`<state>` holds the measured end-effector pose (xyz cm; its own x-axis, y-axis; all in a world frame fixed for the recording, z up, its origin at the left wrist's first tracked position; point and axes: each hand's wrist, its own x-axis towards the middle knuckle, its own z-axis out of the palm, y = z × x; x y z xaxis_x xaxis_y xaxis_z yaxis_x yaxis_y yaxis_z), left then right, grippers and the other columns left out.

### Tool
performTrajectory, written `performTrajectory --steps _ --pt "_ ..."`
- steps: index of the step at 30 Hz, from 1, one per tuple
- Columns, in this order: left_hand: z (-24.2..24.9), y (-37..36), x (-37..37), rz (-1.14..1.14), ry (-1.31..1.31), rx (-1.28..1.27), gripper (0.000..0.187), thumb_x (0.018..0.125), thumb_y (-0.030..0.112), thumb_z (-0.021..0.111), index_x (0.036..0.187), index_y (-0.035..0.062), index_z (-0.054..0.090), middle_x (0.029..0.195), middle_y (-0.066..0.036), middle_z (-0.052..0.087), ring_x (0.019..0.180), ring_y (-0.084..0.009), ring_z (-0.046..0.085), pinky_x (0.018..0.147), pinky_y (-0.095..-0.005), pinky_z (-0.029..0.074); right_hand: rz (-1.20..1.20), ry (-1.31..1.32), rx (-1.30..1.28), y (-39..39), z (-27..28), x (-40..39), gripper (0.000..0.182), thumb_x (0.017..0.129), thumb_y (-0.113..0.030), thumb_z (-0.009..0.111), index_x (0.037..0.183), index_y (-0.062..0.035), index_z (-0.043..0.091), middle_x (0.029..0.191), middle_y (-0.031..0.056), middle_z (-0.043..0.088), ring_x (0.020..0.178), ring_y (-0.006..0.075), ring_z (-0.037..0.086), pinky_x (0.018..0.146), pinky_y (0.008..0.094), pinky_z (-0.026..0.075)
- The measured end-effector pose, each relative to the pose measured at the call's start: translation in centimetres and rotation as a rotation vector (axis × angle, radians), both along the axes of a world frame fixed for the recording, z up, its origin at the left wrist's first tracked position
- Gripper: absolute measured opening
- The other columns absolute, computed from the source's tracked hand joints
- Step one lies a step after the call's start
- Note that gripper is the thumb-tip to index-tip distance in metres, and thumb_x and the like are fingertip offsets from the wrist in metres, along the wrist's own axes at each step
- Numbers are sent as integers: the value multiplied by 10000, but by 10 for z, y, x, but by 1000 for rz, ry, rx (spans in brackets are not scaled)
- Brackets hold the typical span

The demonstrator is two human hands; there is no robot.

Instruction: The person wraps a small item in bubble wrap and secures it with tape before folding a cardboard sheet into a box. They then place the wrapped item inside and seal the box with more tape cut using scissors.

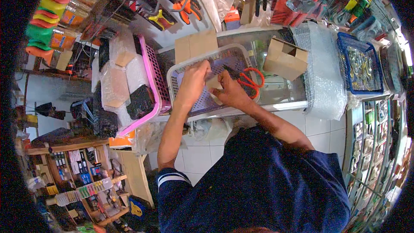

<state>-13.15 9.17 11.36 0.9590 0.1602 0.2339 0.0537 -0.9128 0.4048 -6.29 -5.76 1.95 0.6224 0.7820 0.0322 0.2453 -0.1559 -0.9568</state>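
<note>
So there's this grayish openwork plastic basket (170,77) sitting upright on the glass counter (278,94), right under both hands, with a pale tan piece (212,87) in there mostly hidden by the fingers, so I can't tell what it is. The scissors (242,80) have chunky orange-red loop handles and dark blades, and they're just beside the right hand (230,90), handles over the basket's right rim.

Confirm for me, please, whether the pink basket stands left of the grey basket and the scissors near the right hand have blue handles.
Not quite: the handles are orange-red, not blue. The head view shows the scissors near the right hand, and the pink basket left of the grey basket.
</note>
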Motion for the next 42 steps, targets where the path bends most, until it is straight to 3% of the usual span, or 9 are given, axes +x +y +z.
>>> performTrajectory --steps 3,6,9,12,18,27,33,37,42 --pt "-1 15 1 -9 59 -267 131 883 18 643 959 -6 540 875 -201 634 866 -414 622 789 -454 468 -23 -51 76 -1 -1 5 491 864 -229 806 1082 -31 413 821 139 514 716 294 548 664 409 467" --pt "2 23 1 -29 183 -280 178 896 70 690 970 -6 547 888 -193 628 880 -416 607 797 -454 467 -66 1 50 -10 14 4 504 876 -209 792 1165 -9 429 841 164 548 755 351 613 701 434 500" --pt "1 16 2 -6 125 -195 186 881 49 697 966 -11 543 891 -184 630 888 -414 600 801 -463 465 -9 -252 144 -30 32 4 474 857 -124 743 1216 0 459 948 210 599 912 392 644 781 464 519" --pt "13 0 2 18 101 -178 159 895 27 671 975 -13 539 923 -193 616 908 -417 596 810 -477 460 -57 -786 -160 -53 56 10 451 797 -96 703 1200 -20 516 1036 215 604 1021 372 621 875 471 500" --pt "2 -12 4 -13 -10 -102 126 900 -44 601 991 -8 522 986 -224 569 922 -445 563 817 -505 442 -88 -1265 -525 -67 33 26 445 774 -168 685 1192 -59 580 1063 170 617 1061 308 614 905 442 464" --pt "-4 -14 -4 -110 -74 -82 295 857 -103 645 1117 14 569 946 -171 647 908 -367 644 804 -434 509 148 -884 -677 -45 33 41 347 843 -168 644 1162 -36 608 980 174 695 933 307 687 789 442 513" --pt "9 -26 -14 110 63 -284 399 875 -91 661 1225 55 538 936 -98 692 923 -233 680 863 -362 515 134 -1087 -589 -77 64 40 325 815 -179 690 1085 -24 596 1032 158 663 990 279 674 764 447 566" --pt "12 -31 -23 34 38 -132 509 862 -118 664 1302 68 487 950 -112 692 947 -246 684 865 -376 517 170 -1122 -294 -104 94 63 423 857 -320 715 1155 -60 564 1070 109 618 1053 288 643 911 434 540" --pt "18 -41 -31 31 33 -83 574 880 -100 671 1364 88 429 981 -127 705 980 -282 700 875 -400 523 253 -1206 -268 -115 111 86 574 831 -432 728 1233 -76 527 1073 154 623 1066 326 639 938 442 505"
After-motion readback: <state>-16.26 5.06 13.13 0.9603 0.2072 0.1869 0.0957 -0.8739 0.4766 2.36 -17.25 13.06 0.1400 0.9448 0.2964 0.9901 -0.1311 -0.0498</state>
